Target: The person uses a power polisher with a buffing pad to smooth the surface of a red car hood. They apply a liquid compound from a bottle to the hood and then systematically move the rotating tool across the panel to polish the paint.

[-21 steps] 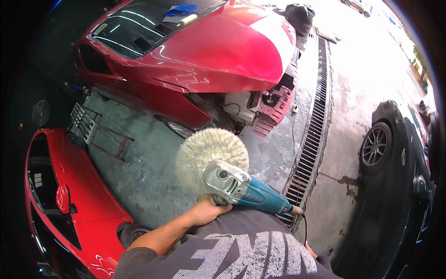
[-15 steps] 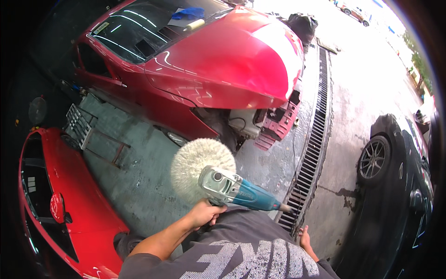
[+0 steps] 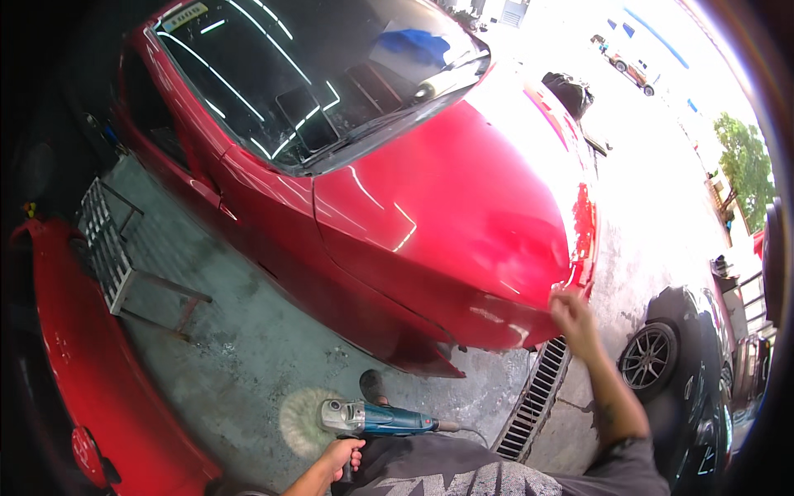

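Two hands, polisher (image 3: 376, 419), red hood (image 3: 447, 215)

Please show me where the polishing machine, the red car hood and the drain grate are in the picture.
polishing machine (image 3: 376, 419): head view, on its blue-green body.
red car hood (image 3: 447, 215): head view, on the middle of the panel.
drain grate (image 3: 536, 397): head view, on its slotted bars.

car hood (image 3: 447, 215): glossy red | polisher (image 3: 376, 419): teal-blue, grey head | pad (image 3: 302, 422): cream
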The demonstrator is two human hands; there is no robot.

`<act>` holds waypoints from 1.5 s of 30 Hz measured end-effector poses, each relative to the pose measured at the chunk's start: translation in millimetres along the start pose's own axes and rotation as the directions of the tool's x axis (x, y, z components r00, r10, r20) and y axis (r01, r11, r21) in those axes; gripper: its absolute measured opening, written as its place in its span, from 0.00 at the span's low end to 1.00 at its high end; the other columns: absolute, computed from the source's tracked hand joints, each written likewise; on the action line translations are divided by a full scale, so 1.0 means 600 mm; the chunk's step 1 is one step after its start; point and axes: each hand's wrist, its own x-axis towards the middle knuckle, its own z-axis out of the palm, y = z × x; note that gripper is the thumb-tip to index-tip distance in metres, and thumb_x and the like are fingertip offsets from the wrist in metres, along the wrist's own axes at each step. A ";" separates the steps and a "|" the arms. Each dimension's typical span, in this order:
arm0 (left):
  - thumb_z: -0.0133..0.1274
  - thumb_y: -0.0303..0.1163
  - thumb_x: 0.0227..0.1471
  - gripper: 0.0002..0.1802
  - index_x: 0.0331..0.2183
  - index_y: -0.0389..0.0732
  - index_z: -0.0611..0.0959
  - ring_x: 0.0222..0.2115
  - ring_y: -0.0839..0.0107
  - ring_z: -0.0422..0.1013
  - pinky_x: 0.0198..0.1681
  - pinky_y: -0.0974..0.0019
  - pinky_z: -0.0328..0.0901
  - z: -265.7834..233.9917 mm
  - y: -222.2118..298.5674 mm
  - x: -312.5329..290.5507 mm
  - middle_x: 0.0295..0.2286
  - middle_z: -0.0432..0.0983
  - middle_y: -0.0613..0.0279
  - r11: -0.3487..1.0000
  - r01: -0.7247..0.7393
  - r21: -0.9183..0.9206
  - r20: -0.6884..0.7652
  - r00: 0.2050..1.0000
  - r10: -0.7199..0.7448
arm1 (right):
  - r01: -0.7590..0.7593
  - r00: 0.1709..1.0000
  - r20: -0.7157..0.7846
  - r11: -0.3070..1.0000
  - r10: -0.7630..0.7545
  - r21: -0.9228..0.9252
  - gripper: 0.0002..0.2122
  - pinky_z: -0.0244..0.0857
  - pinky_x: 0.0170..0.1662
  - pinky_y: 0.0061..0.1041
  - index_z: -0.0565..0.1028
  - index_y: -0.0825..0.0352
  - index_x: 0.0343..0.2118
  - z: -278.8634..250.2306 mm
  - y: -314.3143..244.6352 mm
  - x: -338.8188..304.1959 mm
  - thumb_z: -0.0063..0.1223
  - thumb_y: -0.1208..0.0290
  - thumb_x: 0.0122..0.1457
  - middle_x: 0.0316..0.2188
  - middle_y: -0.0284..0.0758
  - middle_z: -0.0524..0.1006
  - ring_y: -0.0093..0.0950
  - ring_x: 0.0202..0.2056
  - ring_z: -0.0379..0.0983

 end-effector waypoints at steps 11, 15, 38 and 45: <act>0.68 0.41 0.63 0.24 0.18 0.41 0.84 0.19 0.77 0.67 0.27 0.65 0.60 -0.056 0.064 0.026 0.18 0.77 0.68 0.930 -0.159 0.331 -0.100 0.974 0.202 | 0.359 0.861 -0.272 0.893 -0.429 -0.271 0.33 0.75 0.43 0.37 0.73 0.50 0.76 0.107 -0.412 0.929 0.53 0.38 0.76 0.43 0.40 0.85 0.31 0.35 0.81; 0.67 0.38 0.64 0.20 0.21 0.41 0.85 0.19 0.75 0.68 0.28 0.65 0.61 -0.084 0.055 0.031 0.19 0.78 0.67 0.948 -0.192 0.255 -0.074 0.973 0.217 | 0.012 0.967 -0.252 0.993 -0.042 -0.121 0.38 0.62 0.24 0.31 0.69 0.45 0.79 0.161 -0.466 1.020 0.51 0.30 0.72 0.30 0.29 0.74 0.22 0.23 0.66; 0.64 0.35 0.64 0.18 0.22 0.47 0.81 0.17 0.74 0.65 0.24 0.63 0.58 0.030 0.197 -0.061 0.18 0.74 0.70 0.901 -0.273 0.337 -0.082 0.945 0.317 | 0.399 0.913 -0.137 0.910 -0.384 0.110 0.25 0.74 0.64 0.43 0.74 0.71 0.65 -0.235 -0.371 0.380 0.63 0.58 0.75 0.55 0.44 0.83 0.36 0.57 0.81; 0.63 0.33 0.66 0.15 0.25 0.44 0.83 0.17 0.77 0.66 0.23 0.66 0.60 0.057 0.139 -0.065 0.19 0.74 0.72 0.880 -0.352 0.319 -0.061 0.919 0.390 | 0.417 0.908 -0.270 0.757 -0.321 0.503 0.27 0.74 0.63 0.34 0.78 0.73 0.65 -0.146 -0.348 0.199 0.72 0.61 0.70 0.55 0.39 0.86 0.29 0.53 0.83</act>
